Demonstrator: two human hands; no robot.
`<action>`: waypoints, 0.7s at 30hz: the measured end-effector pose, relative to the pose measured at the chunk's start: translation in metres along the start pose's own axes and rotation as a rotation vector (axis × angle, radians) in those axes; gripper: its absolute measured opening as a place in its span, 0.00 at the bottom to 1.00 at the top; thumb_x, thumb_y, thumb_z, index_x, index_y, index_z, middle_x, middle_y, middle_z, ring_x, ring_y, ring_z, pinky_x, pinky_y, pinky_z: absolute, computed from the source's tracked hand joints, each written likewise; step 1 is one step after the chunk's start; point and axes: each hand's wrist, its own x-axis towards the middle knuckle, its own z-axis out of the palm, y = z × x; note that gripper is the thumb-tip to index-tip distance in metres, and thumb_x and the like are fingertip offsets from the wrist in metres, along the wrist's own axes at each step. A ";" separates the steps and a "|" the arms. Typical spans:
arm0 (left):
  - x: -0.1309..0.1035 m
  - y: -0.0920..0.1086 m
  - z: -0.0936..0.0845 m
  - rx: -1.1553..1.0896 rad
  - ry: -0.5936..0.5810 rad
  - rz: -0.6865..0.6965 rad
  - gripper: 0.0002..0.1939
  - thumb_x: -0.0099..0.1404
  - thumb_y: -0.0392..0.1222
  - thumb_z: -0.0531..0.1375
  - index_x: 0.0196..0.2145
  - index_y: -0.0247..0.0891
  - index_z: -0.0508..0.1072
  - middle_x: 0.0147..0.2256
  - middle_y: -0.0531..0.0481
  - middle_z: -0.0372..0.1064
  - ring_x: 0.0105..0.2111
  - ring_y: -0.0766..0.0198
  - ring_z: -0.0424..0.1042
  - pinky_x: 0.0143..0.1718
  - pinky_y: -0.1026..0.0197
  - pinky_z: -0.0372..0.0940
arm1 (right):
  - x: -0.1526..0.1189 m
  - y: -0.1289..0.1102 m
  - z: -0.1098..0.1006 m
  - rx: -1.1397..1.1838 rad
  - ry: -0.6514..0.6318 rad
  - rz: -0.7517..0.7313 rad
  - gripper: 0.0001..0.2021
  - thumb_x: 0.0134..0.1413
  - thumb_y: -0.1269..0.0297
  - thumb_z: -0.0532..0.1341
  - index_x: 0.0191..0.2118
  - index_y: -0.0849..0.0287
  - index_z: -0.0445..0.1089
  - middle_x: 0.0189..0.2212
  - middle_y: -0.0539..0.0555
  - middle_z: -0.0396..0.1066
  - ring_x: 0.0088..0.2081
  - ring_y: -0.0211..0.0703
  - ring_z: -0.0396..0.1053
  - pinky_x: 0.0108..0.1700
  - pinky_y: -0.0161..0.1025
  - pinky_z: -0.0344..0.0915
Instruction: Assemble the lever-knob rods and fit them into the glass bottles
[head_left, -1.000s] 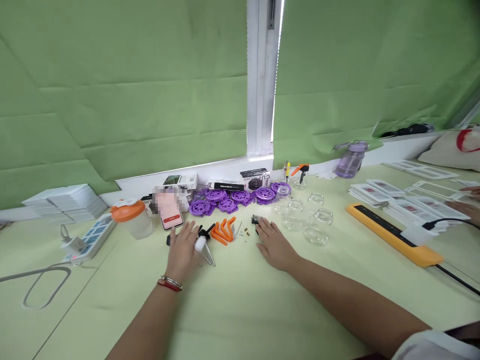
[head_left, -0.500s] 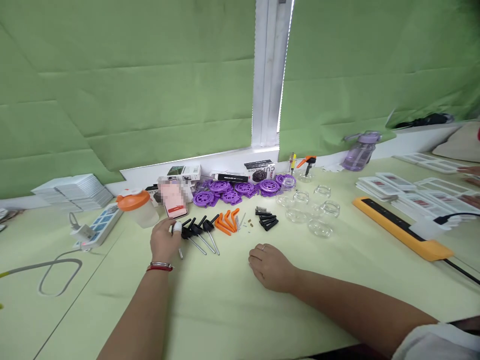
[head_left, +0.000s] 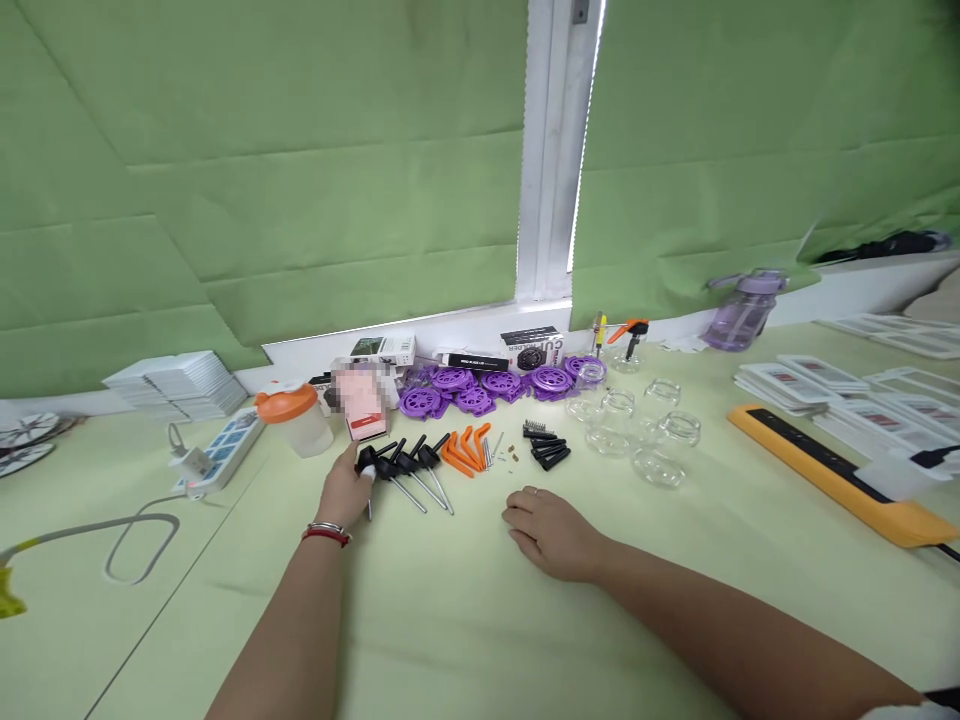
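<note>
My left hand (head_left: 346, 492), its thumb wrapped in white, closes on the leftmost black-headed metal rod of a row. Beside it lie several more black-headed metal rods (head_left: 409, 480), heads toward the back. Just right of these are curved orange handles (head_left: 466, 450) and thin metal pins (head_left: 488, 452). My right hand (head_left: 553, 535) rests palm down on the table, fingers curled together, with nothing visible in it. Beyond it are black tubes (head_left: 551, 454), springs (head_left: 537, 429) and small brass-coloured bits (head_left: 513, 453). Clear round jars (head_left: 660, 465) stand to its right.
Purple slotted discs (head_left: 499, 384) lie at the back beside a pink-screened phone (head_left: 366, 405). An orange-lidded cup (head_left: 300, 420) and a white power strip (head_left: 229, 448) are left. An orange-handled assembly (head_left: 631, 345) and purple bottle (head_left: 744, 312) stand back right, behind an orange power strip (head_left: 832, 475).
My left hand has closed around the head of the leftmost rod. My right hand stays on the table. The view has shifted slightly left.
</note>
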 end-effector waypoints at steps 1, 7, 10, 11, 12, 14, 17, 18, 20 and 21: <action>-0.001 -0.001 0.000 0.009 -0.016 0.056 0.33 0.56 0.36 0.54 0.60 0.37 0.55 0.56 0.42 0.61 0.51 0.56 0.66 0.50 0.57 0.62 | 0.000 0.000 0.000 0.001 0.000 0.000 0.08 0.55 0.70 0.52 0.36 0.61 0.68 0.36 0.56 0.66 0.36 0.43 0.61 0.41 0.41 0.61; -0.001 -0.002 -0.001 0.081 -0.087 0.165 0.33 0.53 0.31 0.53 0.58 0.41 0.59 0.60 0.46 0.55 0.57 0.55 0.59 0.56 0.55 0.56 | 0.000 0.001 0.000 -0.001 0.003 -0.004 0.08 0.55 0.70 0.52 0.36 0.61 0.67 0.37 0.56 0.66 0.37 0.43 0.61 0.41 0.41 0.61; 0.000 -0.001 -0.009 0.082 -0.082 0.078 0.27 0.54 0.36 0.54 0.53 0.38 0.63 0.50 0.41 0.66 0.48 0.53 0.67 0.49 0.53 0.63 | 0.000 0.002 0.001 0.007 0.009 -0.006 0.08 0.55 0.69 0.52 0.36 0.61 0.67 0.37 0.56 0.66 0.37 0.43 0.61 0.42 0.41 0.61; 0.001 -0.001 -0.013 0.087 -0.065 0.044 0.25 0.54 0.38 0.55 0.51 0.37 0.64 0.47 0.40 0.68 0.46 0.51 0.69 0.46 0.52 0.64 | 0.000 0.002 0.001 0.011 0.012 -0.009 0.08 0.55 0.69 0.52 0.36 0.60 0.67 0.37 0.56 0.66 0.37 0.43 0.61 0.42 0.41 0.61; 0.001 -0.001 -0.017 0.089 -0.035 0.012 0.23 0.53 0.39 0.56 0.48 0.36 0.66 0.45 0.39 0.69 0.43 0.50 0.70 0.44 0.51 0.65 | 0.000 0.002 0.001 0.015 0.014 -0.010 0.08 0.55 0.70 0.52 0.36 0.60 0.67 0.37 0.56 0.66 0.37 0.43 0.61 0.42 0.41 0.61; 0.001 0.000 -0.028 0.048 0.079 -0.060 0.20 0.50 0.42 0.59 0.43 0.37 0.67 0.41 0.41 0.69 0.40 0.50 0.70 0.41 0.51 0.65 | 0.000 0.003 0.002 0.027 0.012 -0.011 0.08 0.55 0.70 0.52 0.36 0.60 0.67 0.37 0.56 0.67 0.37 0.43 0.61 0.42 0.41 0.61; -0.004 0.010 -0.042 -0.227 0.275 -0.095 0.23 0.48 0.43 0.62 0.42 0.37 0.67 0.36 0.45 0.68 0.37 0.54 0.70 0.39 0.53 0.65 | 0.000 0.003 0.001 0.064 0.014 -0.006 0.08 0.55 0.69 0.52 0.36 0.61 0.68 0.37 0.57 0.67 0.36 0.44 0.62 0.42 0.42 0.61; -0.007 0.018 -0.044 -0.378 0.281 -0.060 0.24 0.48 0.43 0.62 0.44 0.36 0.66 0.36 0.47 0.68 0.36 0.56 0.70 0.38 0.55 0.66 | 0.000 0.003 0.001 0.088 0.021 -0.005 0.08 0.56 0.68 0.52 0.37 0.61 0.68 0.37 0.58 0.67 0.37 0.45 0.62 0.42 0.43 0.61; -0.019 0.041 -0.044 -0.587 0.192 0.088 0.27 0.48 0.42 0.62 0.47 0.37 0.64 0.37 0.48 0.67 0.36 0.59 0.69 0.38 0.57 0.66 | 0.000 0.004 0.000 0.186 0.044 -0.001 0.10 0.57 0.65 0.52 0.40 0.60 0.69 0.38 0.59 0.68 0.38 0.46 0.63 0.43 0.44 0.60; -0.027 0.054 -0.042 -0.627 0.134 0.178 0.27 0.49 0.41 0.63 0.48 0.37 0.64 0.38 0.47 0.66 0.37 0.59 0.69 0.39 0.57 0.65 | 0.001 0.005 0.000 0.270 0.055 0.016 0.12 0.58 0.62 0.52 0.42 0.60 0.68 0.39 0.58 0.68 0.39 0.46 0.63 0.44 0.44 0.60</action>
